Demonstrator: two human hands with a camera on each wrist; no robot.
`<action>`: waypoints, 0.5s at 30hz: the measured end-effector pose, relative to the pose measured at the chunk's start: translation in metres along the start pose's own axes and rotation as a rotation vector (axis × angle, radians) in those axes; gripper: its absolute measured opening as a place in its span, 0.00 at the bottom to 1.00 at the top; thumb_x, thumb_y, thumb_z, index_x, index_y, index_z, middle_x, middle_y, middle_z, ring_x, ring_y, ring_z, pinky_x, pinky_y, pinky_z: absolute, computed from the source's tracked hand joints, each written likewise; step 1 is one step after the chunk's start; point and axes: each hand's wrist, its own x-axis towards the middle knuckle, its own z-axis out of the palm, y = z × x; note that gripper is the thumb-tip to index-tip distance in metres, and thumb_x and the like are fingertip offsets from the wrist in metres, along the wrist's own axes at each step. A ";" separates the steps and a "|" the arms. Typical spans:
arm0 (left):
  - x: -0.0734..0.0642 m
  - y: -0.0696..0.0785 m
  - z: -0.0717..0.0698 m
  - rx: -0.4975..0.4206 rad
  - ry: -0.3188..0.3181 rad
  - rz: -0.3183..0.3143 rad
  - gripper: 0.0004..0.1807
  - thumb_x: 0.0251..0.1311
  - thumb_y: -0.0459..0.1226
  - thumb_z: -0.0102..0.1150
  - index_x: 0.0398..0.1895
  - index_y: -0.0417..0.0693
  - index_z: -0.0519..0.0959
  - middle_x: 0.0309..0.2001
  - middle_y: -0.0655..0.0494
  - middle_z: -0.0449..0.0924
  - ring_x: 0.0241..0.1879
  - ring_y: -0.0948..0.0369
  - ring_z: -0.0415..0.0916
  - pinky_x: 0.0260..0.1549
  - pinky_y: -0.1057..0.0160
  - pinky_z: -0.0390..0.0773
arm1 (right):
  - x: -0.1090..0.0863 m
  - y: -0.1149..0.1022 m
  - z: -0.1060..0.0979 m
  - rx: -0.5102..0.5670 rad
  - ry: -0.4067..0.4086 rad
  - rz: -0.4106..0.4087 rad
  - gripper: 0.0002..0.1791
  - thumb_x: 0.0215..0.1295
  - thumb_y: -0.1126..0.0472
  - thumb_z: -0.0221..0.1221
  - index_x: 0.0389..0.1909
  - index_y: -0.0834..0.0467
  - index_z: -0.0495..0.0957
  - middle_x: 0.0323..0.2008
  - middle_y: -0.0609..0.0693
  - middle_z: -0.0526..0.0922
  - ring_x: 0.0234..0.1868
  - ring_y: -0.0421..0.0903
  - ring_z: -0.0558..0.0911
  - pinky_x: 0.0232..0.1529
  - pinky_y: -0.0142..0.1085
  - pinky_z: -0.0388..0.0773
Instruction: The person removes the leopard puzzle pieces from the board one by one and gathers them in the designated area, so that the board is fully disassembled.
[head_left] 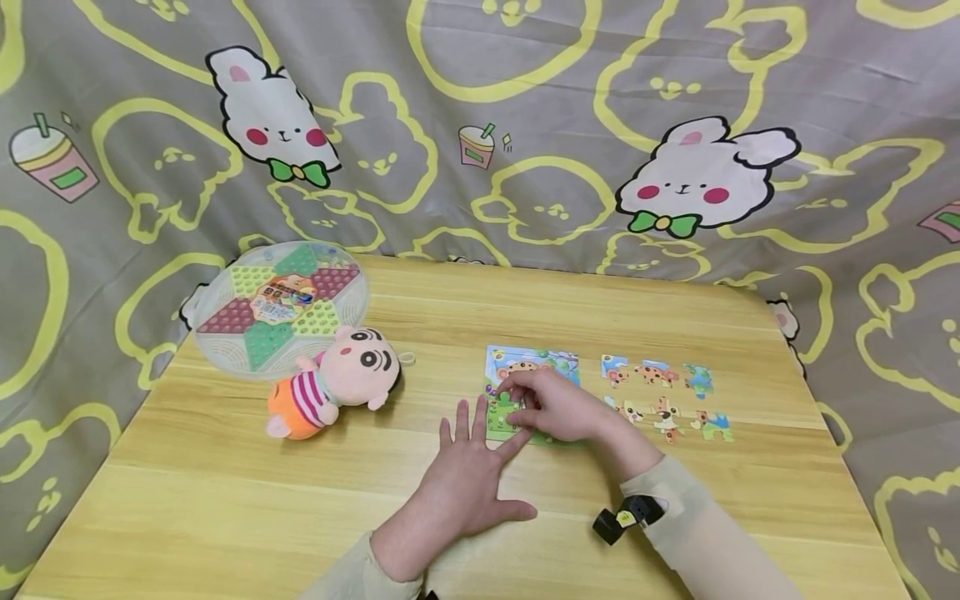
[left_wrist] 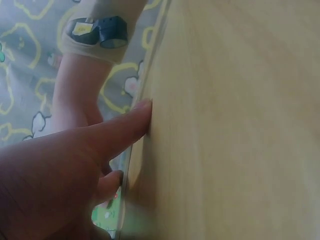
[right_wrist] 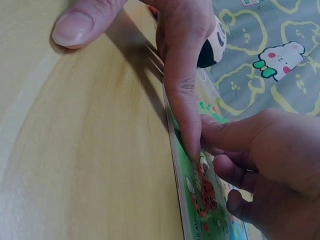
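Note:
A cartoon jigsaw board (head_left: pixel 497 357) lies flat on the table, its lower part green. My right hand (head_left: pixel 558 407) reaches over it, thumb and fingertips curled together at a green puzzle piece (head_left: pixel 504 407) on the board's left side; the fingers partly hide it. With fingers spread, my left hand (head_left: pixel 459 483) rests at the board's near left. Its index finger (right_wrist: pixel 184 100) presses the board's near part in the right wrist view, while its thumb (left_wrist: pixel 132 122) points sideways over the table in the left wrist view.
Right of the board lie several loose puzzle pieces (head_left: pixel 652 372) in two rows. To the left are a plush doll (head_left: pixel 333 387) in a striped top and a round Chinese checkers board (head_left: pixel 217 350). Behind the wooden table (head_left: pixel 675 525) hangs a patterned curtain (head_left: pixel 390 200).

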 end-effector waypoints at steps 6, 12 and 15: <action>0.000 0.000 0.000 -0.007 -0.006 0.005 0.56 0.54 0.80 0.56 0.85 0.75 0.55 0.80 0.25 0.46 0.77 0.25 0.46 0.68 0.25 0.61 | 0.000 0.003 0.001 0.039 -0.002 0.007 0.12 0.73 0.65 0.66 0.55 0.59 0.84 0.32 0.44 0.82 0.31 0.42 0.80 0.34 0.36 0.80; 0.000 0.000 0.001 -0.005 -0.003 0.007 0.57 0.54 0.80 0.55 0.86 0.75 0.54 0.80 0.24 0.45 0.77 0.24 0.46 0.68 0.25 0.61 | -0.002 0.006 0.000 0.081 0.023 0.013 0.11 0.75 0.65 0.65 0.55 0.59 0.84 0.33 0.45 0.83 0.31 0.42 0.80 0.33 0.36 0.80; 0.000 -0.001 0.001 0.004 0.006 0.009 0.57 0.54 0.80 0.55 0.86 0.75 0.54 0.80 0.24 0.45 0.76 0.24 0.46 0.68 0.25 0.61 | -0.003 0.005 -0.002 0.086 0.044 0.024 0.11 0.75 0.64 0.65 0.55 0.59 0.84 0.35 0.45 0.83 0.34 0.42 0.81 0.36 0.37 0.81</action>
